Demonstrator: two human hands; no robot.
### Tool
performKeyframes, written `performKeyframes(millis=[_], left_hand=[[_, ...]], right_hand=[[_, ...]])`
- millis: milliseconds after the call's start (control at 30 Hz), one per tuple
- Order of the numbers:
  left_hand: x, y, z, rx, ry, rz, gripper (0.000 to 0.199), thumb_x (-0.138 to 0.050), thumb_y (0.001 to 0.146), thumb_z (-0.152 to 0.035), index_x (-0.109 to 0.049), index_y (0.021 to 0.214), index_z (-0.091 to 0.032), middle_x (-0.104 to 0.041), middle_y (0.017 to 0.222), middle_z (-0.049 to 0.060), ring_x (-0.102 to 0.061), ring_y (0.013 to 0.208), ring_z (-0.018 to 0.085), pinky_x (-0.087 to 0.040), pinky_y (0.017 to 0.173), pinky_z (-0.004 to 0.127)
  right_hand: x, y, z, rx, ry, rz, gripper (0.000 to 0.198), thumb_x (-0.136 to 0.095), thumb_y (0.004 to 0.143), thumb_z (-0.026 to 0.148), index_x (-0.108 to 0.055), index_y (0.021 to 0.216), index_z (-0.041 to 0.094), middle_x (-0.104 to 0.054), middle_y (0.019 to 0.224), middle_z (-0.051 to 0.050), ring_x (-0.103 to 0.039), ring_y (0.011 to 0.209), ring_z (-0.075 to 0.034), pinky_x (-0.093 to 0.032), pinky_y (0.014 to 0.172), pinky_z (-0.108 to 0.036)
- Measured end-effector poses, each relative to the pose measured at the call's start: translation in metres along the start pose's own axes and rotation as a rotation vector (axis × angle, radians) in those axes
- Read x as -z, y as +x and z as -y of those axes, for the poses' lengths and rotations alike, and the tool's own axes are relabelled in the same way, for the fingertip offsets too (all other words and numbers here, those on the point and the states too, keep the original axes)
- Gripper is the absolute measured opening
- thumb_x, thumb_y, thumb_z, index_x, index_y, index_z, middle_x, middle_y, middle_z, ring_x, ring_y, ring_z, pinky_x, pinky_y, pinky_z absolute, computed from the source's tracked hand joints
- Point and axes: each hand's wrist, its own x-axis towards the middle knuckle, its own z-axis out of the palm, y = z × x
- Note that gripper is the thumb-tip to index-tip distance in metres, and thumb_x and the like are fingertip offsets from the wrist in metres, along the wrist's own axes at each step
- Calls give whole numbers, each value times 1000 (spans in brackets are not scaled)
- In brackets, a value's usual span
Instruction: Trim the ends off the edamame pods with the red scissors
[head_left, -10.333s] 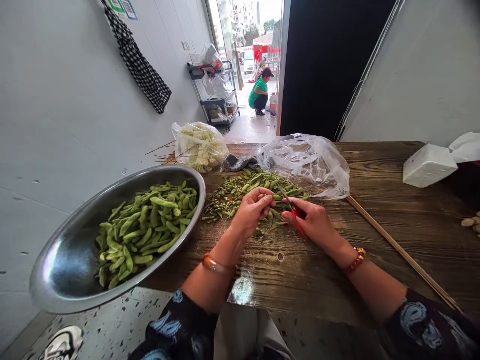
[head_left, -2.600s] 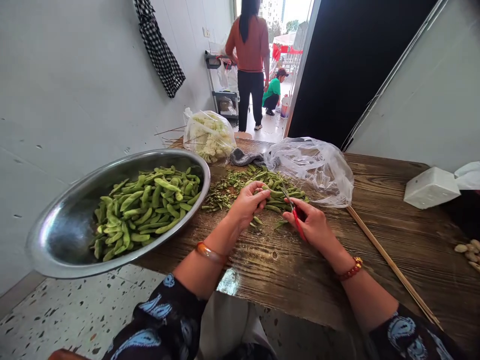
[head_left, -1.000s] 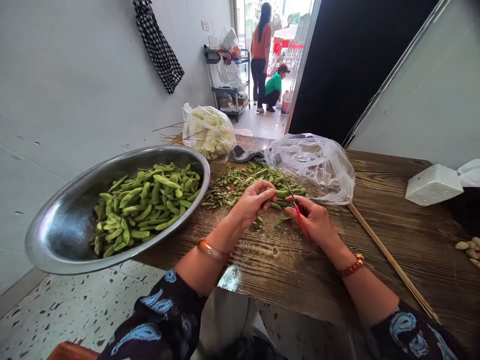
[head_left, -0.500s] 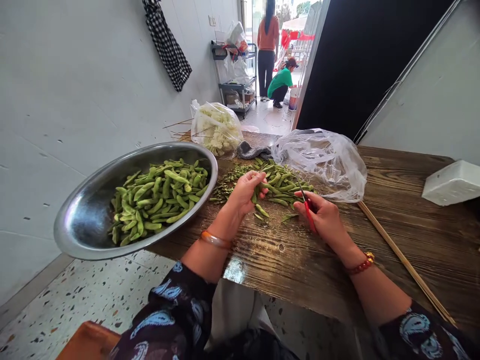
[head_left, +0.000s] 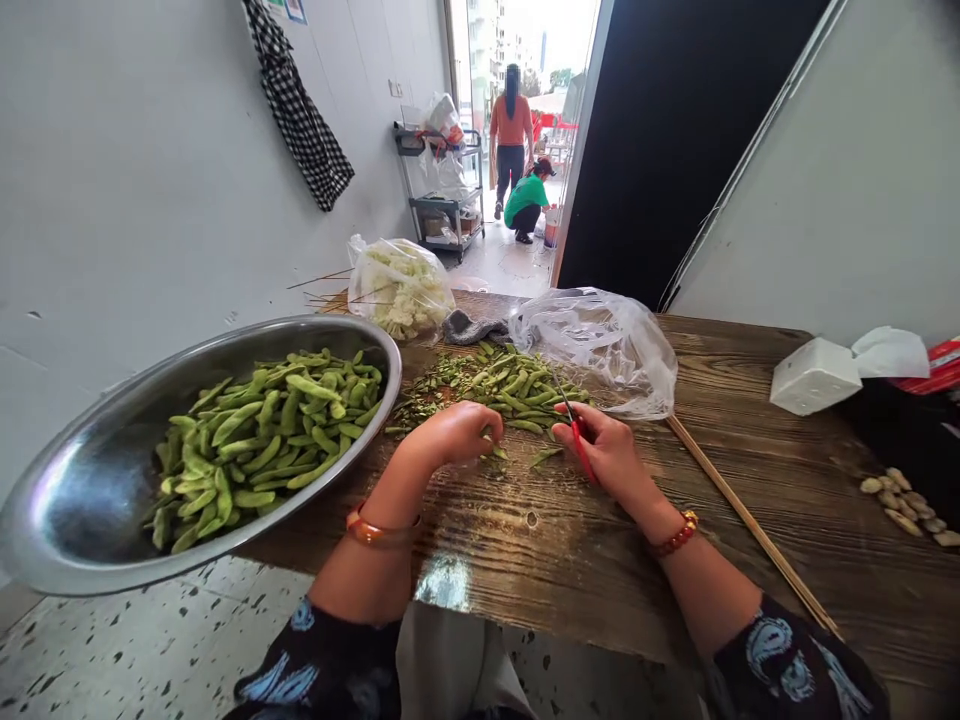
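Note:
My left hand (head_left: 469, 432) is low over the table, its fingers curled downward beside a small green piece (head_left: 496, 454). The fingertips are partly hidden, so I cannot make out what they pinch. My right hand (head_left: 611, 450) is closed around scissors with red handles (head_left: 582, 450), the dark blades pointing up and away. Between and beyond my hands lies a heap of edamame pods (head_left: 521, 385), with small trimmings (head_left: 439, 378) to its left. A large steel basin (head_left: 82, 545) stands at the left, tilted, with many edamame pods (head_left: 262, 435) in it.
A clear plastic bag (head_left: 600, 345), a grey cloth (head_left: 472, 328) and a bag of cauliflower (head_left: 405, 290) lie along the back. Thin sticks (head_left: 750, 520) run down the right of the wooden table (head_left: 525, 560). Farther right are a white box (head_left: 816, 378) and peanuts (head_left: 904, 500).
My left hand has come down from beside the heap to the tabletop, its fingers now curled. The right hand still holds the scissors. My view has turned right, and the standing person has walked farther off.

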Motion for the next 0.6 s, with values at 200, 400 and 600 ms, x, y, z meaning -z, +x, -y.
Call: performKeyframes(millis=[200, 400, 600], left_hand=[[-8, 4, -3, -4, 134, -31, 17, -57, 71, -12, -69, 81, -19, -64, 77, 3, -55, 72, 16, -38, 63, 24], [-14, 10, -7, -45, -89, -373, 9, -57, 72, -11, -65, 76, -15, -61, 77, 3, -53, 73, 15, -39, 69, 25], [-15, 12, -19, -12, -680, -410, 20, -64, 73, -23, -68, 88, -11, -58, 70, 0, -47, 64, 11, -35, 62, 23]], right_hand=[[-1, 0, -1, 8, 2, -8, 49, -59, 82, 55, -68, 109, 15, -50, 60, 3, -42, 56, -11, -34, 54, -23], [-1, -1, -1, 15, -12, 6, 50, -57, 82, 56, -67, 110, 15, -56, 64, 2, -46, 58, -12, -35, 55, -23], [-2, -3, 3, 25, -44, 14, 49, -59, 82, 53, -67, 111, 14, -57, 63, 2, -48, 57, -12, -38, 57, -24]])
